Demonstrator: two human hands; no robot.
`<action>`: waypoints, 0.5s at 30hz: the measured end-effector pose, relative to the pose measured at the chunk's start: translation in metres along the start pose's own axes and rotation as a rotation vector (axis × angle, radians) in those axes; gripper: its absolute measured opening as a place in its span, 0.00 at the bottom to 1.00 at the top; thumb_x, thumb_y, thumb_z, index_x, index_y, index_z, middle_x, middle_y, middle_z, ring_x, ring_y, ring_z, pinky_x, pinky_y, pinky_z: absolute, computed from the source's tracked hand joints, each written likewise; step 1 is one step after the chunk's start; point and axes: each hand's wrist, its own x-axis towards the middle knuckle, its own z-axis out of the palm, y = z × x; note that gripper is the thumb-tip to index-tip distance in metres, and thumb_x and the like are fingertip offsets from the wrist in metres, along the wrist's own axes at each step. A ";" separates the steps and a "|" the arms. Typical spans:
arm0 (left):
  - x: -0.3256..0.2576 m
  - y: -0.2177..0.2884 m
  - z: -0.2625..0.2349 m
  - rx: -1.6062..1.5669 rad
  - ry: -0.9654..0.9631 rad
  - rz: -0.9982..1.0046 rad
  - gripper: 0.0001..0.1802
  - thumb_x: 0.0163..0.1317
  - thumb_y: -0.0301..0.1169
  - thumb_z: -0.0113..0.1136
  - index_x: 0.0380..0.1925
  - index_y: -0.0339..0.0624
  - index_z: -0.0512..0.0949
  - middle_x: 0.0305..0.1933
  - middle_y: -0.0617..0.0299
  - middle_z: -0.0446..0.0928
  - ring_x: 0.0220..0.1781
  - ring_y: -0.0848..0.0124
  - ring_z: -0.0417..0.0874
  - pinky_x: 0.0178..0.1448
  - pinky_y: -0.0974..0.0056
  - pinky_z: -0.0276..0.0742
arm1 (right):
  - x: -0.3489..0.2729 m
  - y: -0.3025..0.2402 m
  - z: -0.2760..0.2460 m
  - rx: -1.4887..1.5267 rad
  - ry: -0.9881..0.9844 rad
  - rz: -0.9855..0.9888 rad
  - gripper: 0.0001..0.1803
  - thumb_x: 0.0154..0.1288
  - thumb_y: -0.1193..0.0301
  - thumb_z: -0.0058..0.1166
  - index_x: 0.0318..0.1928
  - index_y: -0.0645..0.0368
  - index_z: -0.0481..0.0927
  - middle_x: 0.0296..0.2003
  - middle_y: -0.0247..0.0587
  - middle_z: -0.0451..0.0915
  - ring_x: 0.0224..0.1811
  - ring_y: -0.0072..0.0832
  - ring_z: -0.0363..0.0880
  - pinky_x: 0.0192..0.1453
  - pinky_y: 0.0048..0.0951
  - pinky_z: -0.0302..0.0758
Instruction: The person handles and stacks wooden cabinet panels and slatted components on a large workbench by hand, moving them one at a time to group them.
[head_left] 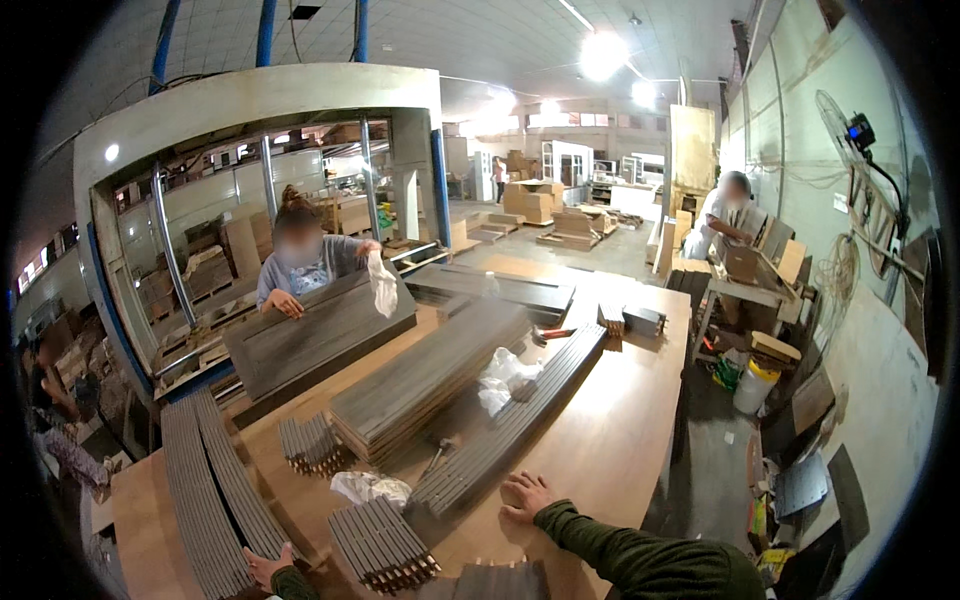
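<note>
Workbench [620,440] bears grey slats [500,440] just left of the right grip [527,496].

Workshop hall — pale ceiling [480,40], bright lamps [603,52], wall fan [838,125], concrete floor [600,250].

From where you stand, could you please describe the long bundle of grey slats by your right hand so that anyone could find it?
Start at the big wooden table. The right hand lies flat at the near end of a long bundle of grey slats running diagonally away. Unlike the short slat bundles nearby, it is much longer, with a crumpled white cloth on it.
</note>
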 end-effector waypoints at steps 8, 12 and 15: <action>-0.013 0.019 0.013 0.104 -0.019 0.017 0.56 0.42 0.48 0.70 0.66 0.73 0.41 0.70 0.55 0.44 0.69 0.56 0.52 0.63 0.44 0.62 | 0.000 0.006 0.003 0.041 0.010 -0.015 0.37 0.55 0.42 0.45 0.62 0.47 0.63 0.65 0.38 0.56 0.69 0.42 0.47 0.68 0.48 0.45; 0.001 0.009 0.027 0.176 0.012 0.017 0.54 0.43 0.53 0.67 0.66 0.70 0.43 0.70 0.57 0.46 0.68 0.55 0.54 0.60 0.47 0.67 | 0.001 -0.003 -0.007 0.031 -0.017 -0.021 0.36 0.55 0.43 0.45 0.61 0.48 0.63 0.64 0.40 0.57 0.68 0.42 0.48 0.68 0.48 0.46; -0.067 0.004 0.007 0.202 0.018 0.097 0.53 0.44 0.54 0.67 0.66 0.69 0.43 0.66 0.56 0.52 0.65 0.56 0.59 0.58 0.49 0.67 | -0.008 0.009 -0.004 0.018 -0.014 0.009 0.36 0.56 0.44 0.45 0.61 0.49 0.64 0.64 0.40 0.57 0.68 0.41 0.48 0.67 0.48 0.47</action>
